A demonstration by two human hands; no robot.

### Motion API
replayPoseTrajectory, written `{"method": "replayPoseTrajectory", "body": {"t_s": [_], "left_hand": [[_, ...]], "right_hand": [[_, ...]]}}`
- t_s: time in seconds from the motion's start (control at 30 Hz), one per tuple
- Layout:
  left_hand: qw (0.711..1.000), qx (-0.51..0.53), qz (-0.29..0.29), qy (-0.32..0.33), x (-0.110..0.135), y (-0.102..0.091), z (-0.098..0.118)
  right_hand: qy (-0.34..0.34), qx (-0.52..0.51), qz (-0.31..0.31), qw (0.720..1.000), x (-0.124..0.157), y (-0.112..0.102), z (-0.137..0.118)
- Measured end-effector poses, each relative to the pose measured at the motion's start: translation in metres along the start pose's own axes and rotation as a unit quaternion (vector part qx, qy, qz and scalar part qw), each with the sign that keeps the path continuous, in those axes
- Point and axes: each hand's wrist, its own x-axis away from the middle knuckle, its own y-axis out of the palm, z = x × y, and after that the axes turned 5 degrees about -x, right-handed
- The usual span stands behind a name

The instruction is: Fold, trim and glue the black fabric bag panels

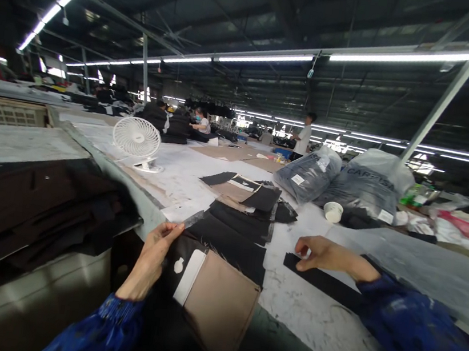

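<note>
My left hand (pixel 151 259) pinches a thin clear strip (pixel 193 219) between thumb and fingers, above a tan fabric panel (pixel 219 306) that carries a white piece and hangs over the table's near edge. My right hand (pixel 321 254) rests curled on the white table top, its fingers pressing the end of a long black fabric strip (pixel 324 279). Between the hands lie stacked black cut pieces (pixel 235 236). Both sleeves are blue.
A white desk fan (pixel 137 138) stands on the table (pixel 311 318) at the left. Bagged bundles (pixel 310 175) and a white cup (pixel 333 211) sit at the right. Dark fabric sheets (pixel 26 211) are piled at the left. Other people work farther back.
</note>
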Motion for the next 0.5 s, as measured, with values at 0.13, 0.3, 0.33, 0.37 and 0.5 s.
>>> {"method": "replayPoseTrajectory", "body": {"t_s": [0.13, 0.3, 0.33, 0.37, 0.5], "left_hand": [[0.996, 0.026, -0.084, -0.007, 0.013, 0.002, 0.008], [0.991, 0.005, -0.131, 0.011, 0.025, 0.003, 0.013], [0.991, 0.000, -0.131, 0.008, 0.026, 0.004, 0.014], [0.992, -0.002, -0.129, 0.004, 0.026, 0.006, 0.016], [0.992, 0.004, -0.126, 0.003, 0.021, 0.020, 0.034]], "right_hand": [[0.003, -0.093, -0.022, 0.995, -0.013, 0.008, 0.016], [-0.017, -0.115, -0.009, 0.993, -0.013, 0.008, 0.019], [-0.023, -0.125, 0.001, 0.992, -0.012, 0.008, 0.020], [-0.026, -0.138, 0.008, 0.990, -0.012, 0.008, 0.020], [-0.003, -0.177, -0.017, 0.984, -0.016, 0.011, 0.017]]}}
